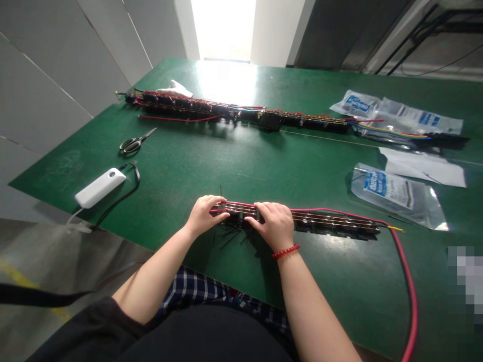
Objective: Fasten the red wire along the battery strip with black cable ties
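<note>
Both L hand (203, 215) & R hand (276, 224) pinch wired strip (328, 221), partly hidden by them

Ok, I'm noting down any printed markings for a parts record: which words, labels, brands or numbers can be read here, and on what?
No text can be read with certainty.
Upper-left clear bag: blue label, too blurred.
Upper-right clear bag: blue label, too blurred.
Lower clear bag: blue label and dark print, too blurred.
White device: round dark mark, too small.
Wired strip under the hands: none legible.
</note>
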`<move>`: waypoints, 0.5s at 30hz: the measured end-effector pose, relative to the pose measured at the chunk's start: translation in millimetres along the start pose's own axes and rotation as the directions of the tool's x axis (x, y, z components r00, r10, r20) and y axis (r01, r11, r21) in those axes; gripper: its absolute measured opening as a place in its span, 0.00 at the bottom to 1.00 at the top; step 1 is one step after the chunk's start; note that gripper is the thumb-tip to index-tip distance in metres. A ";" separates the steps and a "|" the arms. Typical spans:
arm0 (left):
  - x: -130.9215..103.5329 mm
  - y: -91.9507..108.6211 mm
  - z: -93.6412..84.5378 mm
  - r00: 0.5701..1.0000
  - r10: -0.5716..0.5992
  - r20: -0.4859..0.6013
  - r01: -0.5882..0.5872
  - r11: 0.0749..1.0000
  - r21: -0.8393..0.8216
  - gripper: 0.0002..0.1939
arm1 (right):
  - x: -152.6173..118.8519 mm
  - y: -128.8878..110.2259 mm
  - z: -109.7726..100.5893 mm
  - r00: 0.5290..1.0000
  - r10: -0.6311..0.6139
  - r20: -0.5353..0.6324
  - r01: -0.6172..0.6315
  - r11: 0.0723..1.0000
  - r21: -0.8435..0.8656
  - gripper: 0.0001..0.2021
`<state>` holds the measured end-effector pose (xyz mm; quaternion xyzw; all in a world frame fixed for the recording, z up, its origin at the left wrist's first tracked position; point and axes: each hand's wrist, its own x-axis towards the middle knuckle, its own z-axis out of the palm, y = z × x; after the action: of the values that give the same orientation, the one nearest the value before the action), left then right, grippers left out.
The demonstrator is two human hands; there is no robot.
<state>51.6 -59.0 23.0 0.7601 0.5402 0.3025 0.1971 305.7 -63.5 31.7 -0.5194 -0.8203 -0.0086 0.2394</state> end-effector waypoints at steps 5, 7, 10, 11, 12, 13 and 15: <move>-0.4 -1.0 1.6 1.000 0.011 -0.013 -0.011 1.000 -0.002 0.18 | -0.3 0.5 -1.1 1.000 -0.005 -0.003 0.005 1.000 -0.011 0.21; -0.3 -1.8 2.0 1.000 0.017 -0.017 -0.017 1.000 0.000 0.18 | -0.2 0.3 -1.5 1.000 -0.004 -0.004 0.004 1.000 -0.009 0.21; -0.1 -2.5 2.3 1.000 0.018 -0.014 -0.018 1.000 0.005 0.18 | 0.0 -0.4 -2.0 1.000 -0.001 -0.001 0.001 1.000 -0.003 0.21; -0.1 -2.6 2.2 1.000 0.017 -0.013 -0.017 1.000 0.006 0.18 | 0.1 -0.6 -2.2 1.000 0.001 -0.001 -0.001 1.000 0.000 0.21; 0.0 -2.4 2.1 1.000 0.017 -0.012 -0.017 1.000 0.006 0.18 | 0.2 -0.8 -2.4 1.000 0.002 -0.002 -0.002 1.000 0.002 0.21; 0.1 -2.2 2.0 1.000 0.016 -0.011 -0.016 1.000 0.006 0.18 | 0.3 -1.0 -2.5 1.000 0.002 -0.005 -0.002 1.000 0.005 0.21; 0.2 -1.7 1.6 1.000 0.011 -0.010 -0.011 1.000 0.003 0.18 | 0.4 -1.1 -2.7 1.000 0.002 -0.009 -0.002 1.000 0.010 0.21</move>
<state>51.5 -58.2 20.7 0.7618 0.5375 0.3066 0.1917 305.7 -64.4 34.5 -0.5190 -0.8188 -0.0067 0.2455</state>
